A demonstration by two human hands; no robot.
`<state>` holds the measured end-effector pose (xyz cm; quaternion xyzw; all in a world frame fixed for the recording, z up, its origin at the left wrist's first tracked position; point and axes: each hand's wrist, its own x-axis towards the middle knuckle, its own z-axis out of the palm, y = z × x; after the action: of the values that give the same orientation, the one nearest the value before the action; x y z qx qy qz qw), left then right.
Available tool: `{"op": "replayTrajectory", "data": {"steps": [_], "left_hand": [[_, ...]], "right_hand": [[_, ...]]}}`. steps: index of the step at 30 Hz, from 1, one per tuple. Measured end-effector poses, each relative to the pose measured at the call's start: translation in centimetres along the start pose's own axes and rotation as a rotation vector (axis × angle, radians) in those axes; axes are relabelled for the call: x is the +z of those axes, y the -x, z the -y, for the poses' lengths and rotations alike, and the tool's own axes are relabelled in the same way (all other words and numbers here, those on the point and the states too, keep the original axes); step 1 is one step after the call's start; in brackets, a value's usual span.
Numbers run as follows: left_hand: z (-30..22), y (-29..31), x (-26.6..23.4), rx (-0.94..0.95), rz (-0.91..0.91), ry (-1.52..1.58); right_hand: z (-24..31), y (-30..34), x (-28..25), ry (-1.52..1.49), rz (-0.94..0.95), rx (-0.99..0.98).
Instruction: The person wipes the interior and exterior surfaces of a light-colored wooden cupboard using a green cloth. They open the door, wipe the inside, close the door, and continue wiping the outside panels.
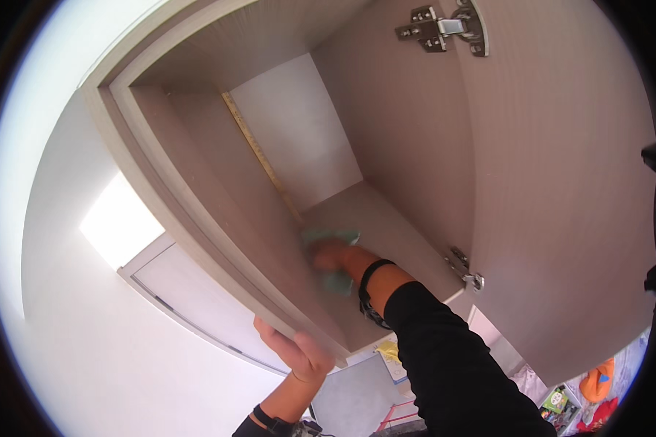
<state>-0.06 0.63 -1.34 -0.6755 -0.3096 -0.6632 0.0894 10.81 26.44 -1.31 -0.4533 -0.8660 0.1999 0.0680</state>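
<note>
Matt cloth [337, 282] in a wood-grain cabinet [401, 138]
Under my right fingers [322, 255] the cloth looks fabric-soft; the door [561, 182] is smooth and faintly grained, the upper hinge [444, 30] shiny metal, my sleeve [452, 357] matt fabric.

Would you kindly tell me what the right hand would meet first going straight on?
The right hand would probably meet the cabinet's left inner wall first, though depth is unclear.

Place: a home, I'd say
Cupboard [408, 138]: wood-grain, before me
Door [204, 298]: pale, framed, my left
Clutter [596, 382]: colourful, below
</note>
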Motion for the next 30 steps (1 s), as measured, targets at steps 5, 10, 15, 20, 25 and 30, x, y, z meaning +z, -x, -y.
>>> {"op": "replayTrajectory", "data": {"steps": [5, 10, 15, 20, 25, 30], "left_hand": [[-0.5, -0.5, 0.3, -0.014, -0.022, -0.008], [-0.6, -0.9, 0.3, 0.012, -0.010, 0.008], [-0.7, -0.9, 0.4, 0.008, -0.008, 0.052], [-0.5, -0.7, 0.2, -0.010, 0.013, 0.050], [-0.6, -0.7, 0.2, -0.025, 0.013, 0.042], [-0.9, -0.9, 0.2, -0.033, 0.022, 0.057]], "right_hand": [[2.4, 8.0, 2.0, 0.029, -0.038, -0.023], [3.0, 15.7, 5.8, -0.100, -0.257, -0.214], [3.7, 21.8, 9.4, -0.115, -0.304, -0.223], [7.2, 26.8, 12.2, 0.026, -0.617, -0.152], [8.6, 31.0, 13.0, -0.036, -0.807, -0.237], [5.7, 36.1, 13.8, -0.831, -0.502, 0.158]]}}
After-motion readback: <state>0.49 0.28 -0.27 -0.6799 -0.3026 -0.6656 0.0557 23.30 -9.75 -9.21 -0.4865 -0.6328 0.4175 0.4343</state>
